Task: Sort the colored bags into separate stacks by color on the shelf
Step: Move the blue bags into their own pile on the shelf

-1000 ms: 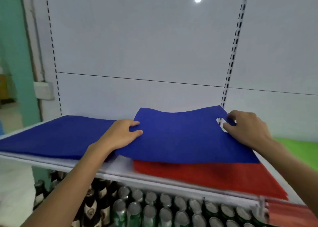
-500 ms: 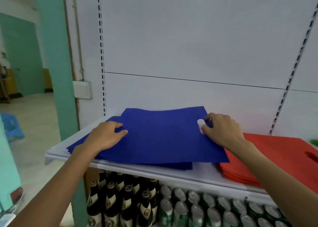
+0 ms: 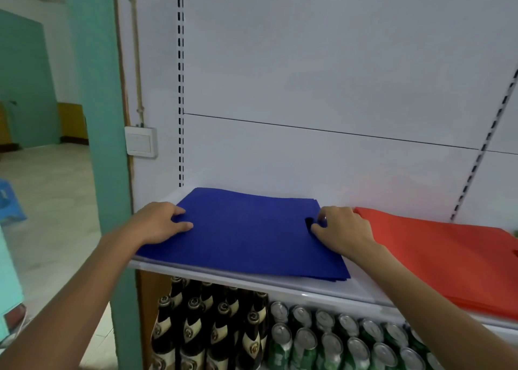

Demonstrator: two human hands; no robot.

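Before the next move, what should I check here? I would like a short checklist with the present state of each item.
1. Top blue fabric bag lies on the blue stack: ok.
2. Blue stack apart from flat red fabric bag stack, white shelf between: ok.
3. Hands released: not ok; left hand holds the edge, right hand pinches the handle cutout.
4. Unsorted bags remaining: cannot tell.

Dark bottles [image 3: 213, 324] beside green cans [image 3: 336, 341] on lower level; wall switch [image 3: 140, 144] on teal pillar [image 3: 98, 145].
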